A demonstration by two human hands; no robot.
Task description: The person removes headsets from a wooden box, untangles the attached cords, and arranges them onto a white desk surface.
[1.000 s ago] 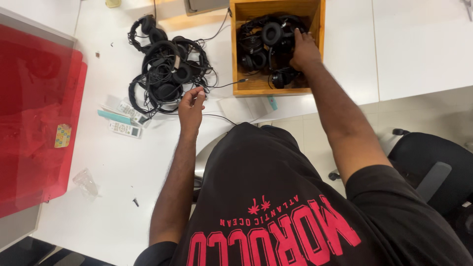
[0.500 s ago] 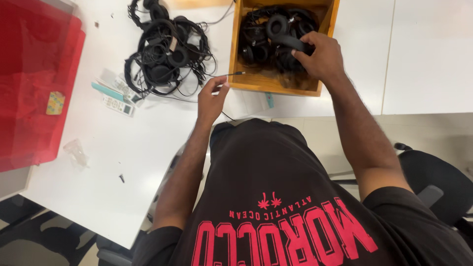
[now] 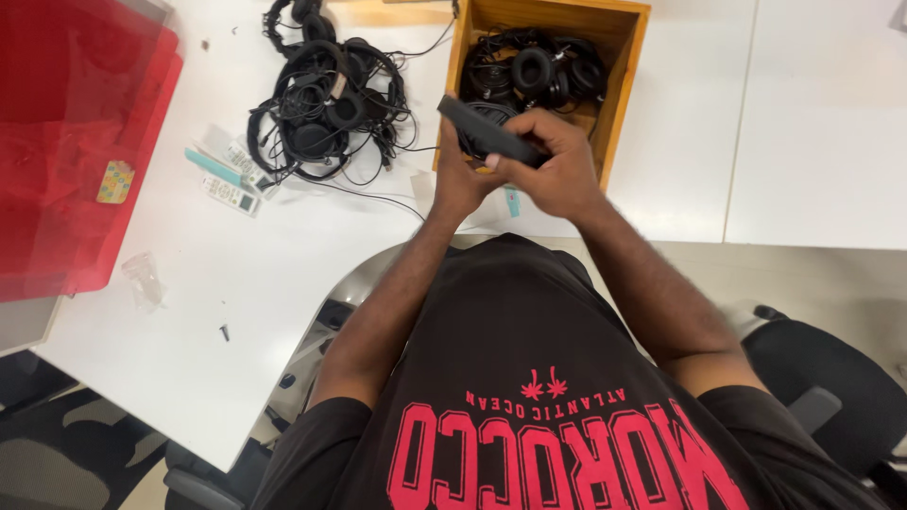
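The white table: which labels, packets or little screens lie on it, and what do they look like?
Small square sticker: on the red translucent plastic cover, yellow with coloured dots.
Two white remote controls: beside the black headphone pile, each with a small display.
Clear crumpled plastic packet: near the table's left edge.

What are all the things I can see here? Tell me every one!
headphones in hand: one, black, held by both hands in front of the wooden box
wooden box: one, light brown, top middle of the table, several black headphones inside
headphone pile: several, black, tangled with cables, left of the box
remote controls: about two, white, beside the pile
red plastic sheet: one, far left
clear wrapper: one, on the table's left part
table: white
office chair: one, black, lower right
left hand: on the headphones
right hand: gripping the headphones
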